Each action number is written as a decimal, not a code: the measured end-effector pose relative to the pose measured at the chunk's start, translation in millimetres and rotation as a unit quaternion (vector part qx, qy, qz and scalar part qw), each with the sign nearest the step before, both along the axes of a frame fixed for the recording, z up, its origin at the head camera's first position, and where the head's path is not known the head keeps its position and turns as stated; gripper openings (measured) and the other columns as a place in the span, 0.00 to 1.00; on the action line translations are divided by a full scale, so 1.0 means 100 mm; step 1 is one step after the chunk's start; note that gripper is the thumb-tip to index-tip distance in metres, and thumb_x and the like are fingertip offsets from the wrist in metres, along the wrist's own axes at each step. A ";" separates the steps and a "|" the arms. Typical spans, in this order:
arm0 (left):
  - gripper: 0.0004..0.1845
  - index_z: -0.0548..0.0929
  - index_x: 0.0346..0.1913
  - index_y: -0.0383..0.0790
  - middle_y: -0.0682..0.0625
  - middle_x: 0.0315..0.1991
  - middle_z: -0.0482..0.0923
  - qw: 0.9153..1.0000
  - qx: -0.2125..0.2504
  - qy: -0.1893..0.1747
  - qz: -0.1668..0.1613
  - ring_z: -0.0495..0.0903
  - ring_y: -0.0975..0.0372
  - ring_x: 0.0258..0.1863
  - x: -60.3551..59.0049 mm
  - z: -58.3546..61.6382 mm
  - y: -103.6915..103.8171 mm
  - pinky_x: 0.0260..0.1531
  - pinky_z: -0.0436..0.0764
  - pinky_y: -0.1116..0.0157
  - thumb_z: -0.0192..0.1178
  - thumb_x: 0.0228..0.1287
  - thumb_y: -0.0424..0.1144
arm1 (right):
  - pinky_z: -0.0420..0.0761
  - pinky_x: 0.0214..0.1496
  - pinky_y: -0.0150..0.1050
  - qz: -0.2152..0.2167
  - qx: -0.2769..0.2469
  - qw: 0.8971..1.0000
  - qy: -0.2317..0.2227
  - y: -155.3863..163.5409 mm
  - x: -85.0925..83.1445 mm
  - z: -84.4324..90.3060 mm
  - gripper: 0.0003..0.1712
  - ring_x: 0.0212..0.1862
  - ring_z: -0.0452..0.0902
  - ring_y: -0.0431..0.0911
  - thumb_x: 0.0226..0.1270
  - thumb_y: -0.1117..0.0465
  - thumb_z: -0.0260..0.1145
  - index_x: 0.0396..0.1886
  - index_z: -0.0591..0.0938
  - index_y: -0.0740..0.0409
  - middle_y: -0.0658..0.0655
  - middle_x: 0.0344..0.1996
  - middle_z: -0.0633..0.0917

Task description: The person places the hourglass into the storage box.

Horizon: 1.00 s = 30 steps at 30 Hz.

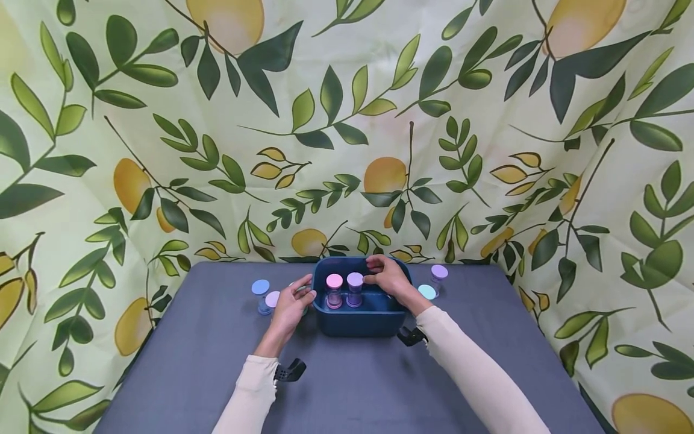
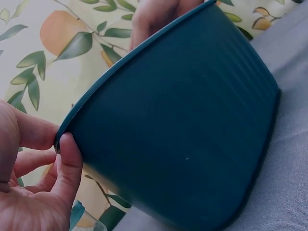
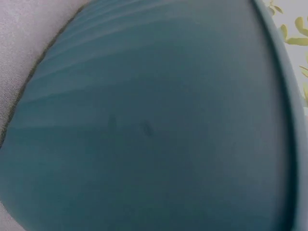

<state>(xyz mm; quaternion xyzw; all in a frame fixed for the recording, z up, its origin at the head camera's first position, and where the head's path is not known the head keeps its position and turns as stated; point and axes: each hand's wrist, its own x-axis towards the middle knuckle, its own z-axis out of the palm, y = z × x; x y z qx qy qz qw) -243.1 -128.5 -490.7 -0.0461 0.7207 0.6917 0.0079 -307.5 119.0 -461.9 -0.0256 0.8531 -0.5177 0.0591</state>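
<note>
A dark blue plastic bin [image 1: 360,325] stands on the table. Inside it, a sand timer with pink ends [image 1: 334,282] is upright beside another with purple ends [image 1: 355,280]. My left hand [image 1: 290,306] pinches the bin's rim at the left, thumb outside, as the left wrist view also shows. Over the bin's right side reaches my right hand [image 1: 391,277], its fingers loosely extended and the thumb tip close to the purple timer's top. Whether they touch cannot be told. The bin's wall [image 3: 159,120] fills the right wrist view, which hides that hand.
Left of the bin stand a blue-topped timer [image 1: 261,287] and a pale lilac-topped one [image 1: 273,298], partly behind my left hand. To the right are a purple-topped timer [image 1: 439,273] and a mint-topped one [image 1: 427,292]. A leaf-patterned cloth [image 1: 336,150] hangs behind the grey table [image 1: 347,386].
</note>
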 end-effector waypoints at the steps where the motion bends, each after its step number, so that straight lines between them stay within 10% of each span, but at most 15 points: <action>1: 0.26 0.73 0.68 0.39 0.40 0.64 0.73 1.000 0.000 0.000 0.002 0.76 0.54 0.57 0.00 0.00 0.00 0.51 0.81 0.57 0.59 0.66 0.29 | 0.76 0.64 0.50 0.001 -0.002 1.000 0.001 0.02 0.00 0.01 0.29 0.62 0.75 0.55 0.58 0.65 0.72 0.60 0.76 0.58 0.61 0.57 0.80; 18: 0.26 0.73 0.68 0.37 0.39 0.64 0.71 1.000 0.009 0.002 -0.009 0.75 0.55 0.54 -0.06 0.07 0.03 0.42 0.80 0.69 0.59 0.66 0.28 | 0.73 0.68 0.51 -0.003 -0.042 0.998 0.054 0.31 0.21 0.25 0.28 0.65 0.73 0.58 0.62 0.65 0.69 0.63 0.74 0.63 0.65 0.61 0.78; 30: 0.27 0.73 0.68 0.41 0.41 0.65 0.71 1.000 -0.002 -0.017 0.003 0.74 0.53 0.57 -0.02 0.03 0.02 0.57 0.78 0.50 0.59 0.67 0.29 | 0.70 0.70 0.49 0.011 -0.061 0.994 0.087 0.40 0.42 0.40 0.28 0.66 0.72 0.56 0.64 0.65 0.68 0.63 0.73 0.62 0.66 0.62 0.76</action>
